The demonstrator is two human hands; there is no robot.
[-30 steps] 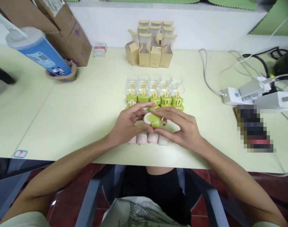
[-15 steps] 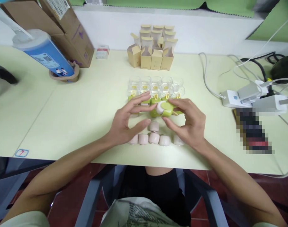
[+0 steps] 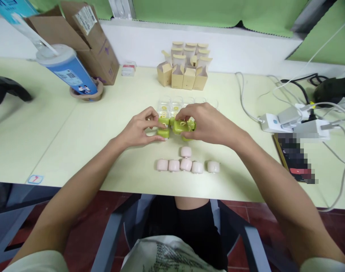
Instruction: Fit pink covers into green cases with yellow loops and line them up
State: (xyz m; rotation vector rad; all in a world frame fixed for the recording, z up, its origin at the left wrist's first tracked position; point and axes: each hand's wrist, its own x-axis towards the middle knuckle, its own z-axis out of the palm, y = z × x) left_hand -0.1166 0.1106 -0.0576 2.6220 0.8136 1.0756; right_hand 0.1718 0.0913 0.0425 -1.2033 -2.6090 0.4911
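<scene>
On table (image 3: 112, 102), green-covered units (image 3: 163, 133) are bracketed (left hand (image 3: 138, 130), grip unclear) and pinched (right hand (image 3: 208, 124)); six pink units (image 3: 186, 164) seemingly remain.

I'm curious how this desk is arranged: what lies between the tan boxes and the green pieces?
In the head view, clear cups lie between the tan boxes and green pieces, with bare table nearer the boxes.

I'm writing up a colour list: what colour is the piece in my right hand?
The piece is yellowish green, best seen in the head view.
</scene>
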